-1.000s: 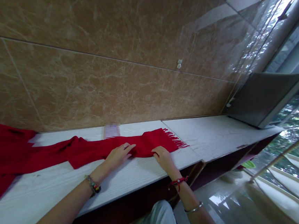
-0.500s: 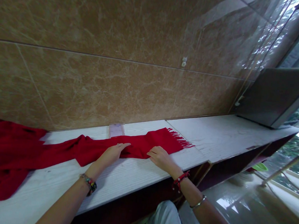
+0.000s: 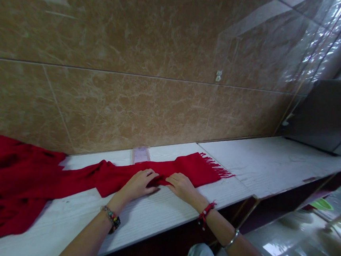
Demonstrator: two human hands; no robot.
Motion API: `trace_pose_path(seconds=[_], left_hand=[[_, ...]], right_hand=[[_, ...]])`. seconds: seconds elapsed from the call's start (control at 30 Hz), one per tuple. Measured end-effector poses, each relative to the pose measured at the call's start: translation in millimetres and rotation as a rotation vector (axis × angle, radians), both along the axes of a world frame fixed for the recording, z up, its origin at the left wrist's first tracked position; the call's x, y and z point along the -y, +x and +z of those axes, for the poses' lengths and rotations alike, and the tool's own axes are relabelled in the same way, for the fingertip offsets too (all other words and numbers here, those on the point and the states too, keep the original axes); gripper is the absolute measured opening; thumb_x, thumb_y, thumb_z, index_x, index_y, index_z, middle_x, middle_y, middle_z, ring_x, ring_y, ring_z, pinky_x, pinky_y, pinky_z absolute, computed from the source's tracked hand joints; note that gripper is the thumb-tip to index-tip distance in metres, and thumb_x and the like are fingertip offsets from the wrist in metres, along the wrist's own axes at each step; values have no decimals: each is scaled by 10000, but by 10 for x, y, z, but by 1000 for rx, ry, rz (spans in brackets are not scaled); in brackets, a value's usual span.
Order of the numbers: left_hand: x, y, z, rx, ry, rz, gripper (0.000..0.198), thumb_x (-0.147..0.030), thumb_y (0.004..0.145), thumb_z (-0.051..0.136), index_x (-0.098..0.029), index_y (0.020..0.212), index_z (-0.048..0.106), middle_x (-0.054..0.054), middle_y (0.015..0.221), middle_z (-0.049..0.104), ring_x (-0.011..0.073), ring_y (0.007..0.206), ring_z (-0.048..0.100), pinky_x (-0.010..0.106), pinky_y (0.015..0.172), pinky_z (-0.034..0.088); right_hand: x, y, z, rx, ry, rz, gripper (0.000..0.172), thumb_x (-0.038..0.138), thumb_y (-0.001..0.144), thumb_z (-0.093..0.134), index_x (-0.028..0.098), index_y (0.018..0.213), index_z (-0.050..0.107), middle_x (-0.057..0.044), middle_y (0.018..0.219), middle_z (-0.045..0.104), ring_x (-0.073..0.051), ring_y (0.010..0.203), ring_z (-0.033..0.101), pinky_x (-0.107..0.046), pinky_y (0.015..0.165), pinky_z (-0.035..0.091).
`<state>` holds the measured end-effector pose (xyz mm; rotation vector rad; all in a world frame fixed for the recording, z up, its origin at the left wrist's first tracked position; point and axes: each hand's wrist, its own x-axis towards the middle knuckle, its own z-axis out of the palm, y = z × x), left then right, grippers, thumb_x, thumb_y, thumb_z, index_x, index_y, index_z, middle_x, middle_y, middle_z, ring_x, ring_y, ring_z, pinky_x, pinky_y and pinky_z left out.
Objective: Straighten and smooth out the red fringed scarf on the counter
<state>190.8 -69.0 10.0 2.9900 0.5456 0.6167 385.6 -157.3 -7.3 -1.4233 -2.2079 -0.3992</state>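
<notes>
Both hands rest on the near edge of a red scarf; fingers of the left hand (image 3: 141, 184) and right hand (image 3: 181, 186) are bent towards each other, tips close but apart. Whether either pinches the cloth cannot be told, the fingertips being partly lost in folds. Scarf (image 3: 198, 170) lies directly under and beyond the fingers, its long axis running roughly parallel to the front edge of the bench (image 3: 275, 159). Its fringe (image 3: 216, 166) points towards the bench's right end, at a seam in the top; the right hand is nearer to it. Leftwards the strip passes the left hand, which is nearer to the bunched red cloth (image 3: 13, 182) at the left. Bench top is white, wood-grained, with dark open shelving below. Against the back edge, just beyond the scarf, lies a pale flat item (image 3: 140, 156), blurred. Brown marbled tiles (image 3: 148, 110) cover the wall; a dark grey cabinet (image 3: 323, 113) stands towards the right end, and a green basin (image 3: 322, 204) sits lower, beyond the shelving.
</notes>
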Motion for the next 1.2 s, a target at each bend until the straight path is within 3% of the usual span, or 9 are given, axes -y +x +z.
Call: trace_pose_path(seconds=[0.2,0.37,0.47,0.57,0.67,0.83,1.07,1.2], left_hand=[[-113,1,-53,-93,99,152,229,-200,862,410,-174,1042,547,63,961,623,184,863,574,311,767,452],[-166,-81,-16,2,124,222,370,-30,801,370,-157,1126,493,78,1061,581,173,954,540,302,838,431],[-45,-49,23,88,145,131,353,-86,789,436,-172,1127,489,81,1107,530,183,1017,486,315,873,406],[116,76,24,67,149,46,340,-256,775,537,-182,1104,492,86,1098,519,210,1009,477,348,854,404],[177,238,-26,-6,174,84,386,-359,755,566,-157,1075,487,102,1056,537,237,969,497,374,812,416],[63,352,-84,-70,192,197,222,-169,795,481,-160,1017,492,78,996,561,194,870,541,316,756,443],[46,215,-9,49,280,240,307,-48,715,459,-148,1000,517,109,1086,536,227,964,511,349,818,428],[63,117,27,92,220,317,390,-13,666,453,-156,1024,518,115,1077,548,244,1011,501,390,869,398]], right_hand=[[-125,-33,-21,-142,120,-14,99,197,815,542,152,827,629,-46,785,659,-156,720,583,-269,691,438],[-92,-13,-93,-158,159,-29,142,210,844,498,158,821,628,-46,774,667,-155,694,590,-276,684,440],[-58,-14,-131,-165,151,-63,162,210,854,477,159,810,625,-51,769,664,-161,694,591,-284,681,443],[-65,-5,-158,-229,156,-102,185,222,862,461,154,808,625,-63,777,663,-168,722,598,-292,703,454],[-88,6,-171,-311,142,-125,192,227,863,455,155,817,627,-72,796,662,-168,736,601,-291,723,464],[-104,18,-179,-379,132,-143,161,221,845,481,161,811,626,-72,793,659,-179,740,602,-304,727,478],[-141,64,-236,-417,144,-158,141,194,831,491,149,823,624,-79,798,665,-188,751,613,-321,742,491],[-153,70,-254,-406,115,-167,135,179,826,495,145,828,626,-82,812,667,-192,765,615,-327,755,491]])
